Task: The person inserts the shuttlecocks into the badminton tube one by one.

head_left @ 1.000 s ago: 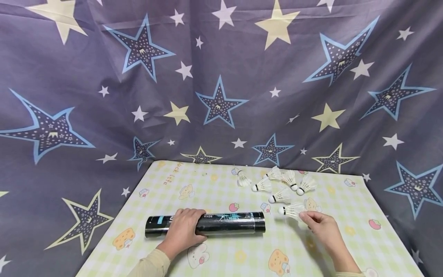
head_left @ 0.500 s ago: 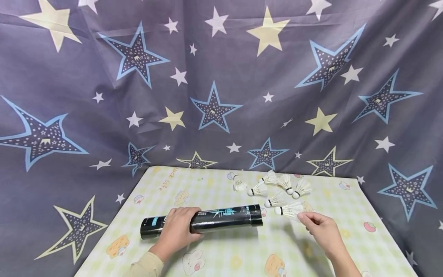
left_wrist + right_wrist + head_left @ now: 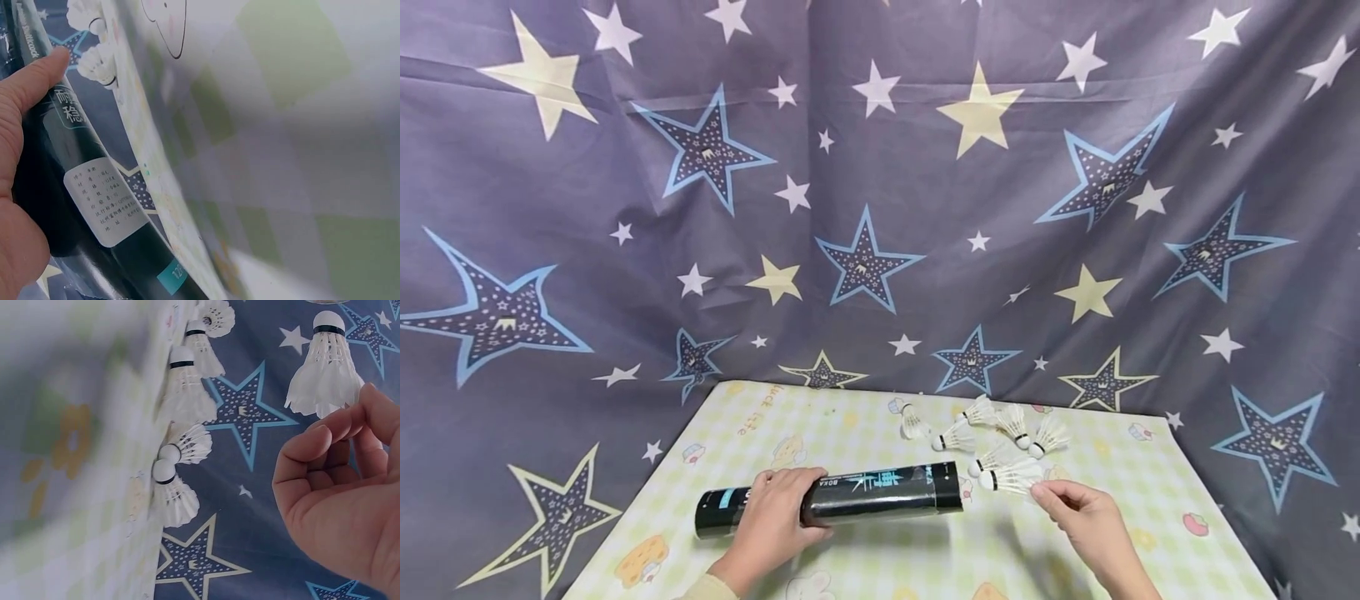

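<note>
My left hand (image 3: 778, 517) grips a black shuttlecock tube (image 3: 883, 493) around its middle. The tube lies nearly level, its right end a little higher and lifted off the table. In the left wrist view, the thumb and palm wrap the tube (image 3: 81, 150), which bears a white label. Between thumb and forefinger, my right hand (image 3: 1086, 521) pinches a white shuttlecock (image 3: 1015, 478) by its feather edge. That shuttlecock's cork, ringed with a black band, points left at the tube's right end, a small gap apart. The right wrist view shows the same shuttlecock (image 3: 326, 369) held clear of the table.
Several other shuttlecocks (image 3: 955, 437) lie in a loose group at the back right of the table. One shuttlecock (image 3: 992, 458) sits just behind the held one. A patterned cloth covers the table (image 3: 865, 550). A star-printed curtain (image 3: 895, 321) hangs close behind.
The tube's right end has risen off the table and tilted up. My right hand has brought the shuttlecock left, nearer to that end. The head view has tipped upward.
</note>
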Motion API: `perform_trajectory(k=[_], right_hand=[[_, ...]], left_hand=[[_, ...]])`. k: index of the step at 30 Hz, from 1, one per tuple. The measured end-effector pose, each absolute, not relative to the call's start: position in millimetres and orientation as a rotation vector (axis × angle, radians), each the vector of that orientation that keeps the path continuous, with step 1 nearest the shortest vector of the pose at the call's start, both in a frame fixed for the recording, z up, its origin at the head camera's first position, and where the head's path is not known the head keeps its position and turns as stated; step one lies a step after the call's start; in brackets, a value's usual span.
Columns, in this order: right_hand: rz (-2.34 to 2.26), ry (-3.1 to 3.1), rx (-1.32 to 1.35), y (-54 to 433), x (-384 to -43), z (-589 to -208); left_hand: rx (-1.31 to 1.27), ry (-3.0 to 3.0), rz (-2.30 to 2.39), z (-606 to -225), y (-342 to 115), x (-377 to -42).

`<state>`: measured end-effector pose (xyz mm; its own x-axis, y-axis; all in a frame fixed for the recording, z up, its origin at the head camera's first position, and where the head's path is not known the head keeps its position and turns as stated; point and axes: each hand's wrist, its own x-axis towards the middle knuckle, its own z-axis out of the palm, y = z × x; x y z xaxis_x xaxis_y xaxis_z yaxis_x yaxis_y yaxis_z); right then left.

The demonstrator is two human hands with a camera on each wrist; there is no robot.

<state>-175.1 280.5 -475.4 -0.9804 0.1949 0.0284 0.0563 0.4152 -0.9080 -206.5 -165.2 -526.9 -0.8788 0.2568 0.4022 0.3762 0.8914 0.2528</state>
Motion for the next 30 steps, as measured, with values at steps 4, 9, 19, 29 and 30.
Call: perform_trajectory(k=[4, 9, 19, 29, 30], right_hand=[[1.607, -2.504, -0.162, 272.8, -172.6, -471.2], [1.611, -2.479, -0.059, 259.3, -170.7, -467.9], [1.639, -2.521, 0.081, 233.4, -166.5, -473.5], [1.714, -2.569, 0.151, 227.0, -164.5, -473.8], [1.726, -2.559, 0.166, 226.5, -164.2, -473.7]], left_hand=[[-0.502, -2.644, -0.436, -528.3, -163.8, -205.7], [-0.522, -2.579, -0.42, -529.7, -157.3, -204.7], [-0.484, -2.67, -0.509, -529.2, -147.5, -195.4], [-0.383, -2.623, -0.544, -525.1, -135.9, -184.1], [-0.372, -2.627, -0.551, -524.4, -135.5, -183.4]])
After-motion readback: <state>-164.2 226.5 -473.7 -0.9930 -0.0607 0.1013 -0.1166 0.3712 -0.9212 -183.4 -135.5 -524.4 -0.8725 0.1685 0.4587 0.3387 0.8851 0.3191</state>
